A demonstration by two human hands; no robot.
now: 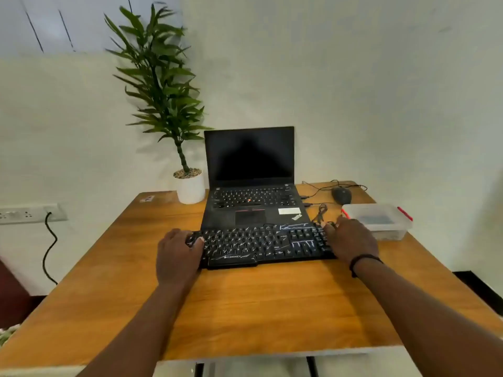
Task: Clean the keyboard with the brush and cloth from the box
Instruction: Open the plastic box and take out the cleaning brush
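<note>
A black keyboard (261,244) streaked with white marks lies on the wooden table (245,303), in front of the laptop. My left hand (178,254) grips its left end, thumb over the keys. My right hand (351,240) grips its right end and wears a black wristband. A clear plastic box (381,220) with a lid and red clips stands just right of the keyboard, closed; something bluish shows through the lid. Brush and cloth are not visible.
An open black laptop (251,186) sits behind the keyboard. A potted plant (189,186) stands at the back left, a black mouse (341,195) with cables at the back right. A wall socket (30,213) with a black cord is at the left.
</note>
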